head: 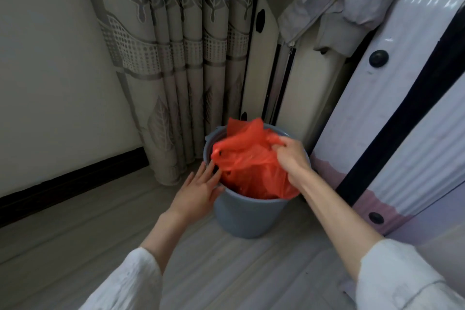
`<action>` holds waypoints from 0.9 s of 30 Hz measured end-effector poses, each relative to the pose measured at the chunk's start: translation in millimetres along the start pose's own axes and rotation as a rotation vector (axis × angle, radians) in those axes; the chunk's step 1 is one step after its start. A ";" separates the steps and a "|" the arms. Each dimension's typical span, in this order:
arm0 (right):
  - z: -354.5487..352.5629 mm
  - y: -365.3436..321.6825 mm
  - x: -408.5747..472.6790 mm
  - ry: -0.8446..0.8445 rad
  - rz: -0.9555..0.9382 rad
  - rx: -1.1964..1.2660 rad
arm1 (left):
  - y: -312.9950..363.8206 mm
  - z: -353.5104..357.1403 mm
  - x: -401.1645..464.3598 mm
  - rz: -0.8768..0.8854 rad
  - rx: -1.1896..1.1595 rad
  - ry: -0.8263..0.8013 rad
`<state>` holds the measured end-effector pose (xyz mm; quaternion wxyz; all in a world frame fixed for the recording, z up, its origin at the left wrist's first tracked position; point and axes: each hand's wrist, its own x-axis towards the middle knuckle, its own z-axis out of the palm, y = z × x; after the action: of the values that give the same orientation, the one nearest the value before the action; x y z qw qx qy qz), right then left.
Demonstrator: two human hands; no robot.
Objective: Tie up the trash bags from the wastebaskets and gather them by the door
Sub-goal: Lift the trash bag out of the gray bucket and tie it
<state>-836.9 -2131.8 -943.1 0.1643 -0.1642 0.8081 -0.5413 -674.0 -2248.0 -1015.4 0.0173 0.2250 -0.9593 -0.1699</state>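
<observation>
Step in hand, by my read: gathering the bag mouth, first half of the tie-up. No knot yet.

Red trash bag [251,166] sits inside the grey wastebasket [247,216] on the wood floor [88,239], its top edges pulled up above the rim. Right hand [292,156] is over the far-right side of the basket w/ fingers curled, bunching a fold of red plastic; the bunch runs leftward from those fingers as a taut band. Left hand [198,187] is at the near-left rim, fingers straight and slightly spread, tips touching the rim and the bag's edge. It grips nothing, just steadies.

A loose flap stands up beyond the right fingers, on the curtain side, not yet collected.

Next move probably calls for the left fingers to close on the bag edge right under their tips, so both sides are held, then bring the two bunches together over the middle and knot. Far flap needs pulling in first or the mouth stays open. Thin plastic, so pull gently. Lifting out and carrying to the door comes after; door isn't in view.

Beside the basket: patterned curtain [176,58] beyond the left fingers, white suitcase [402,108] to the right of the right fingers.
</observation>
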 end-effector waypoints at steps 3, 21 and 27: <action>-8.9 -34.6 9.1 0.051 -0.028 0.232 | -0.7 3.1 -1.6 -0.016 -0.029 0.021; 4.3 -163.8 -44.1 -0.142 -0.593 0.363 | 25.6 -153.0 -42.5 0.155 -1.051 0.683; 25.0 -203.6 -67.6 -0.205 -0.673 0.394 | 25.4 -204.0 -73.8 0.276 -0.972 0.693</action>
<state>-747.7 -2195.6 -757.1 0.0860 -0.4380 0.5695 -0.6902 -596.1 -2259.2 -811.7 0.4506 0.1072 -0.7310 -0.5011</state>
